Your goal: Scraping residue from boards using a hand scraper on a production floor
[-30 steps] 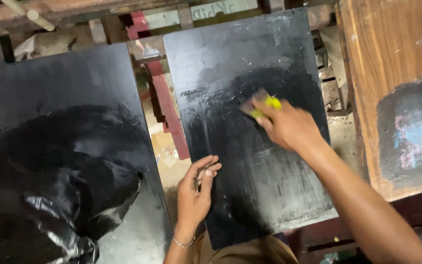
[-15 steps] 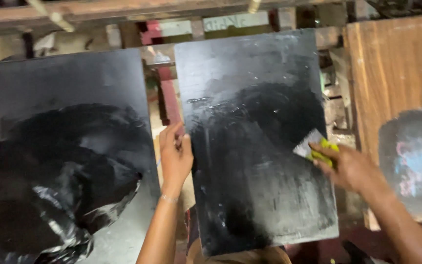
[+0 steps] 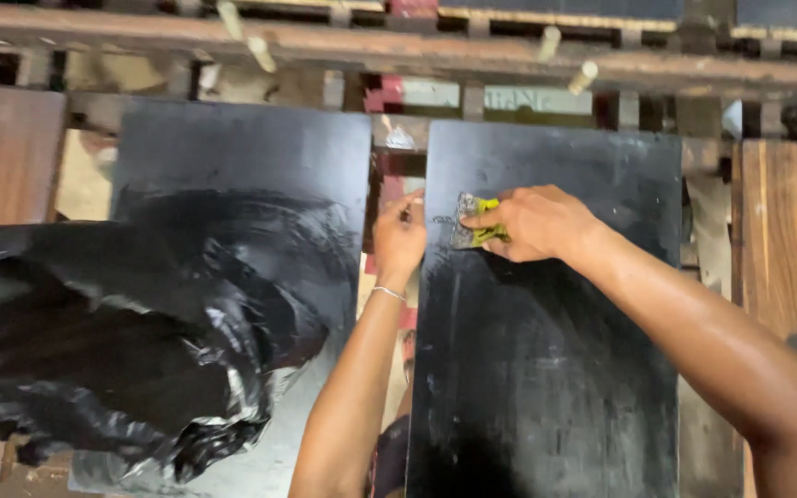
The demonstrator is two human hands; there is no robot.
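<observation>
A black painted board (image 3: 546, 369) lies flat in front of me, its surface streaked and partly glossy. My right hand (image 3: 532, 221) presses a yellow-green and grey scrubbing pad (image 3: 472, 221) onto the board's upper left part. My left hand (image 3: 400, 235) grips the board's left edge just beside the pad, fingers curled over the rim; a thin bangle is on that wrist. A second black board (image 3: 242, 166) lies to the left, separated by a narrow gap.
Crumpled black plastic sheeting (image 3: 113, 341) covers the lower left board. Bare wooden panels sit at the far right (image 3: 786, 240) and far left (image 3: 2, 152). A wooden rack with pegs (image 3: 417, 46) runs across the top.
My right hand has swept the pad from the board's right edge up to its upper left. My left hand moved up along the left edge. The view shifted, so the boards sit lower.
</observation>
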